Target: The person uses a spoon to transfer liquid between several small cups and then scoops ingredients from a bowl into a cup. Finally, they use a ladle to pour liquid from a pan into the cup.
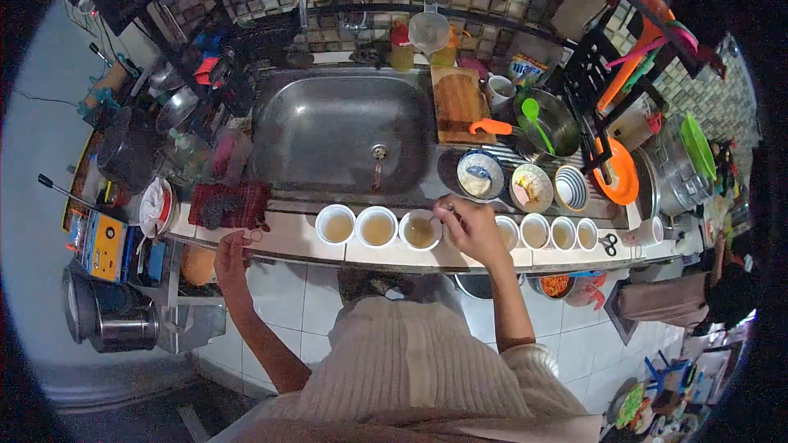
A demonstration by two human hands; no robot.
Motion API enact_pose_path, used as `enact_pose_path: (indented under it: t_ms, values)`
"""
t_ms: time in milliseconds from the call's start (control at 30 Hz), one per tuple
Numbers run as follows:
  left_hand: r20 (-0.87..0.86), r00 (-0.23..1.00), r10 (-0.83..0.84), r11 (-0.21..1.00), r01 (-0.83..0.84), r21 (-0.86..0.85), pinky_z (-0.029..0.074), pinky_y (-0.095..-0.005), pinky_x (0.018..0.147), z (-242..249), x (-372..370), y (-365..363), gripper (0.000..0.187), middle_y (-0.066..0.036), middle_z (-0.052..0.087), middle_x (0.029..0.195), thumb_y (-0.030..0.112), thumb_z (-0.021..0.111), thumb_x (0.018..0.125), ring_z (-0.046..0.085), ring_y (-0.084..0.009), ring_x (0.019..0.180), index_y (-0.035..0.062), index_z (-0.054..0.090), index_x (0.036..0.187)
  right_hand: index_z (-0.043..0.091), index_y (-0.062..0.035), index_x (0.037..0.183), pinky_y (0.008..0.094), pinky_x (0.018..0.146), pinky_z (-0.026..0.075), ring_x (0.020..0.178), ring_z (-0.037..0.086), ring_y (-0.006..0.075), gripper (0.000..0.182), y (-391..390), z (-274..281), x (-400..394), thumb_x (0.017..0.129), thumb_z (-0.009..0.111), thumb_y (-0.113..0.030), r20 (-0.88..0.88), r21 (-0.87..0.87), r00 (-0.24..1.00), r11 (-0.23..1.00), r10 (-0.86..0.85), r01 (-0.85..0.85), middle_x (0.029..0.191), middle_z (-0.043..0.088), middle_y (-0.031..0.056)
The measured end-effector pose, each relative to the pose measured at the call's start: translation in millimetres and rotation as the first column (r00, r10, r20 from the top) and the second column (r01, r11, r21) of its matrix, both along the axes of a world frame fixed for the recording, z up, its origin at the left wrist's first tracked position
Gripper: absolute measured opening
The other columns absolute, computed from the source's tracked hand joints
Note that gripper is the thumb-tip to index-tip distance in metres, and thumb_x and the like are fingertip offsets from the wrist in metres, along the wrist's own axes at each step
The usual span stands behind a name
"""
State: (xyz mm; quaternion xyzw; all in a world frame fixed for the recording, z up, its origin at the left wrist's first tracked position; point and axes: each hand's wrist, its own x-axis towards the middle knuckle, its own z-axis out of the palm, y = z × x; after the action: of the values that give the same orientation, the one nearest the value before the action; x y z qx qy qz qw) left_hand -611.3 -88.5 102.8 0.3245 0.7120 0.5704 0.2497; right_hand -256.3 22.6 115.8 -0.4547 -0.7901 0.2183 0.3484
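A row of white cups [378, 226] with pale brownish liquid stands along the counter's front edge. My right hand [476, 230] is closed in a pinch just right of a cup with darker contents [420, 230]. Whatever its fingertips hold is too small to name, and the hand partly covers the cups behind it. At the left end of the ledge, my left hand [232, 258] is closed, with a thin loop like a rubber band [256, 235] at its fingertips. Black-handled scissors [609, 244] lie right of the row.
Behind the cups is a steel sink [345, 131]. Small bowls [480, 175], a pot with a green spoon [566, 115], a cutting board [460, 102] and an orange plate [617, 171] stand right of it. A dark red cloth [230, 205] lies at the left.
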Motion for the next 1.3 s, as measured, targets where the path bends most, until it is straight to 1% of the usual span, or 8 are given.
enact_pose_path:
  t_ms: [133,500,633,700,800,933,1133,1300]
  values:
    - [0.059,0.998,-0.019,0.998,0.015,0.059,0.037,-0.0211,0.058,-6,-4,-1,0.022,0.001,0.056,0.080,0.027,0.048,0.088,0.046,-0.0064,0.065,0.0093,0.058,0.098,0.055,-0.0052,0.081,0.0326,0.052,0.044,0.058,0.058,0.0280,0.007,3,3,0,0.081,0.053,-0.012,0.139,0.047,0.990,0.999,-0.031,0.025,0.065,0.058,0.0116]
    - [0.056,0.995,-0.082,0.997,0.082,-0.009,0.038,-0.0219,0.060,-10,-3,-3,0.023,-0.001,0.056,0.083,0.028,0.048,0.088,0.048,-0.0075,0.069,0.0082,0.057,0.095,0.053,-0.0080,0.088,0.0409,0.052,0.045,0.059,0.058,0.0329,0.009,-5,4,-11,0.080,0.054,-0.013,0.161,0.116,0.971,0.980,-0.178,0.160,0.069,0.060,0.0148]
    - [0.015,0.996,-0.091,0.991,0.089,0.098,0.039,-0.0223,0.057,-5,0,2,0.023,-0.002,0.058,0.082,0.026,0.048,0.089,0.049,-0.0075,0.067,0.0058,0.057,0.093,0.053,-0.0084,0.089,0.0412,0.053,0.045,0.061,0.059,0.0335,0.009,-5,3,-12,0.081,0.053,-0.013,0.146,0.108,0.989,0.994,-0.033,0.017,0.069,0.060,0.0155]
    - [0.003,0.995,-0.101,0.992,0.100,0.081,0.039,-0.0220,0.056,-8,-5,6,0.022,-0.002,0.058,0.082,0.026,0.048,0.089,0.049,-0.0074,0.066,0.0057,0.057,0.093,0.053,-0.0082,0.089,0.0412,0.055,0.045,0.064,0.058,0.0342,0.009,-12,11,-10,0.081,0.053,-0.014,0.298,-0.059,0.948,0.994,0.110,-0.097,0.071,0.059,0.0162]
    - [-0.026,0.995,-0.101,0.994,0.102,0.036,0.039,-0.0219,0.055,-7,-5,7,0.022,-0.001,0.058,0.081,0.025,0.047,0.089,0.048,-0.0075,0.066,0.0056,0.056,0.092,0.053,-0.0081,0.089,0.0408,0.055,0.046,0.064,0.058,0.0344,0.011,-12,19,-8,0.081,0.054,-0.014,0.365,-0.033,0.931,0.999,0.020,-0.009,0.071,0.060,0.0161]
    - [0.021,0.992,-0.126,0.990,0.125,0.061,0.038,-0.0220,0.056,-2,3,5,0.023,0.000,0.058,0.081,0.028,0.048,0.089,0.048,-0.0074,0.065,0.0063,0.057,0.092,0.053,-0.0089,0.092,0.0405,0.054,0.046,0.063,0.059,0.0334,0.013,-12,11,-8,0.081,0.055,-0.016,0.212,0.085,0.975,0.992,0.073,-0.092,0.074,0.061,0.0145]
    - [-0.007,0.997,-0.077,0.997,0.077,-0.002,0.037,-0.0209,0.055,-6,-2,7,0.024,0.000,0.058,0.081,0.029,0.048,0.088,0.047,-0.0060,0.064,0.0068,0.057,0.091,0.057,-0.0082,0.089,0.0392,0.053,0.046,0.062,0.059,0.0313,0.012,-15,18,-1,0.081,0.055,-0.017,0.383,0.017,0.924,1.000,-0.007,0.000,0.077,0.062,0.0120]
    - [0.030,0.997,-0.077,0.997,0.077,0.003,0.036,-0.0205,0.055,-2,0,4,0.023,0.000,0.058,0.081,0.028,0.049,0.088,0.046,-0.0055,0.063,0.0069,0.057,0.092,0.059,-0.0062,0.086,0.0322,0.049,0.045,0.055,0.059,0.0251,0.009,-33,43,8,0.077,0.059,-0.009,0.190,0.105,0.982,0.994,0.000,-0.020,0.074,0.063,0.0102]
